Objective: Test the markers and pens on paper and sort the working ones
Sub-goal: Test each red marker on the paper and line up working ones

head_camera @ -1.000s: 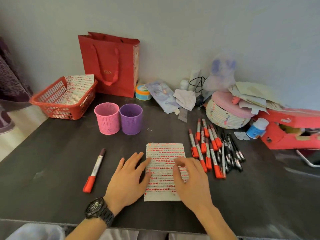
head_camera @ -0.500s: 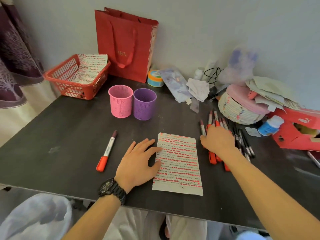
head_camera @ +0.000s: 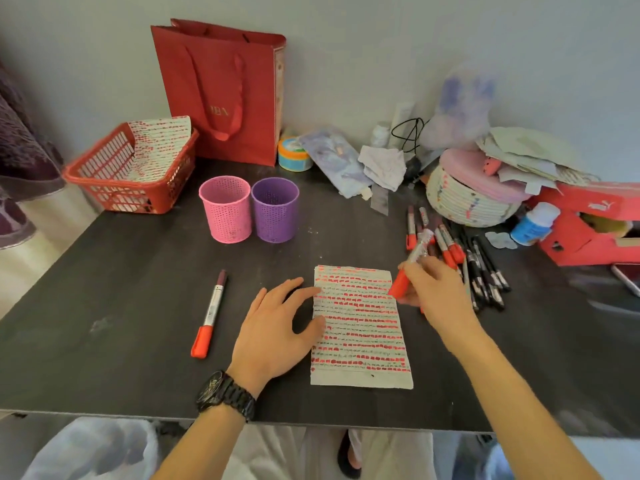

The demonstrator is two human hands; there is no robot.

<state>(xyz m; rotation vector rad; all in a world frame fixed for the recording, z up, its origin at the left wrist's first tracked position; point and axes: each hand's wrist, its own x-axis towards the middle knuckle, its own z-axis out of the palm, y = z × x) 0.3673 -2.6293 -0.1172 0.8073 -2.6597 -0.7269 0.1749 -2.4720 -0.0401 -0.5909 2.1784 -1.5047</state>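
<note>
Step in hand: fresh marker up for testing. Right hand [head_camera: 436, 292] pinched a silver marker with orange-red cap [head_camera: 410, 265], cap end low over the corner of the white red-dashed paper sheet [head_camera: 360, 327] between both hands. Cap looked on; uncapping likely next. Left hand [head_camera: 273, 327] lay flat, fingers spread, pressing the sheet's edge onto the dark counter [head_camera: 138, 271].

Red-marked paper [head_camera: 360, 327] lies flat at centre. One red-capped marker [head_camera: 211, 313] lies to its left; a second marker [head_camera: 400, 285] tilts above its upper right corner, beside the pen pile [head_camera: 481, 268].
</note>
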